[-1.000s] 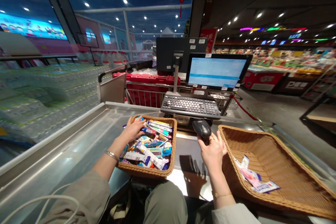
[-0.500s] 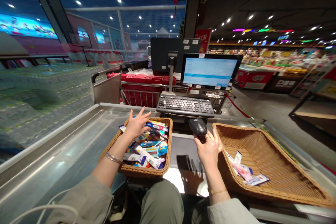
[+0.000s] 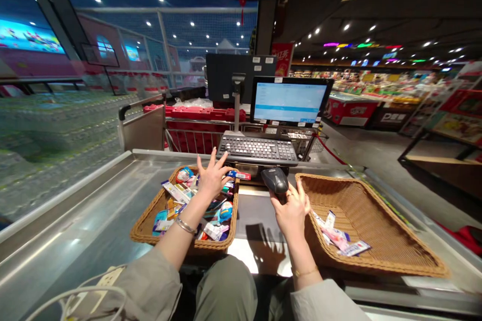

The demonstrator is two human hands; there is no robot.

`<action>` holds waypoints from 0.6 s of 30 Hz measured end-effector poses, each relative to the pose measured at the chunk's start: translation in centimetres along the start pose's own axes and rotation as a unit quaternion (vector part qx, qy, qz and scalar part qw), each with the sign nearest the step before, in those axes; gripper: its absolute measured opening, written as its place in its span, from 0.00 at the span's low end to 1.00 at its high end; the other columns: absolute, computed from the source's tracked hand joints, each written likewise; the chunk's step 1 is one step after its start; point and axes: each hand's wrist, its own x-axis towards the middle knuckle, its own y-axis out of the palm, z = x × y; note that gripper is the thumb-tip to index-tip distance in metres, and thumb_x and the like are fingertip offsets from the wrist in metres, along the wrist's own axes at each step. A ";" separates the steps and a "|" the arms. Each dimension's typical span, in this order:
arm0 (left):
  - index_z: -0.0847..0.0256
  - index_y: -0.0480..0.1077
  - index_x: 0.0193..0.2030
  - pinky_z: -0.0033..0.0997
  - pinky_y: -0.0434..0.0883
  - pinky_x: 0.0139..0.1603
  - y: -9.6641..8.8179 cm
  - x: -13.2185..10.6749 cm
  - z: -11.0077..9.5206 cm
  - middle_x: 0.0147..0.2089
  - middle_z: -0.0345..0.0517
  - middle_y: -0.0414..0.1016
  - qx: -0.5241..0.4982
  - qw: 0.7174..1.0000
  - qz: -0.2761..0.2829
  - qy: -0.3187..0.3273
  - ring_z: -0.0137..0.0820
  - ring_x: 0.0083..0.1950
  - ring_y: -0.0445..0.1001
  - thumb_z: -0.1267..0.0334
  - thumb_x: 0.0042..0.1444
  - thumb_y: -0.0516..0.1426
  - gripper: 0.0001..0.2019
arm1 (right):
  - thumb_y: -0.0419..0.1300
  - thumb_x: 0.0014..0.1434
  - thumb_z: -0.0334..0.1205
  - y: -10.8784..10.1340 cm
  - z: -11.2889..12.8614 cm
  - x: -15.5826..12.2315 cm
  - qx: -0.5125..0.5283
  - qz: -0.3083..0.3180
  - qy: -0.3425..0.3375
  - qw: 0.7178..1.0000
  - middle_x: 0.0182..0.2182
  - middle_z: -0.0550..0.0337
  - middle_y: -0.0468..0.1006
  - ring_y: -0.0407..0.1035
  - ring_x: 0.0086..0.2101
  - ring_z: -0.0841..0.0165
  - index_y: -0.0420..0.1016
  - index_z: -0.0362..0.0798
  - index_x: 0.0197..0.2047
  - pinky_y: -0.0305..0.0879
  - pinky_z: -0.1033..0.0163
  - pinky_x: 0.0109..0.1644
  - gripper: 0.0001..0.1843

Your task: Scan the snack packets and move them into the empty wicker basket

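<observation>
One packet [image 3: 243, 176] partly behind left hand [image 3: 212, 178]

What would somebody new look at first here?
Probably the bright blue screen behind the keyboard. Next, the basket crammed with colourful packets, under the left hand. Then the black scanner in the right hand, beside a second basket with just a few packets.

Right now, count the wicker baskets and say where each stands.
2: one fuller wicker basket, with many small packages, beneath the left hand; one sparser wicker basket, with a few packets, just right of the right hand.
</observation>
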 end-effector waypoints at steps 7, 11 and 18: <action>0.44 0.78 0.46 0.78 0.29 0.66 1.5 0.7 -1.7 0.72 0.38 0.57 -0.006 1.000 -0.019 -0.024 0.52 0.77 0.40 0.57 0.56 0.63 0.11 | 0.55 0.58 0.50 -0.4 0.2 -0.2 -0.003 0.009 -0.013 1.000 0.57 0.52 0.74 0.49 0.67 0.52 0.78 0.49 0.40 0.38 0.37 0.66 0.17; 0.43 0.79 0.45 0.78 0.28 0.66 1.9 1.0 -2.6 0.72 0.37 0.59 -0.026 0.998 -0.014 -0.050 0.51 0.77 0.40 0.57 0.56 0.63 0.10 | 0.56 0.58 0.49 -0.5 0.2 -0.3 -0.009 0.011 -0.018 1.000 0.58 0.53 0.74 0.48 0.67 0.52 0.78 0.49 0.40 0.38 0.37 0.66 0.16; 0.43 0.78 0.45 0.77 0.24 0.66 2.6 1.5 -3.6 0.71 0.36 0.60 -0.036 0.996 -0.024 -0.074 0.52 0.77 0.39 0.55 0.55 0.63 0.10 | 0.57 0.58 0.49 -0.5 0.3 -0.4 -0.022 0.014 -0.044 0.999 0.58 0.54 0.73 0.47 0.67 0.52 0.78 0.50 0.37 0.39 0.36 0.65 0.13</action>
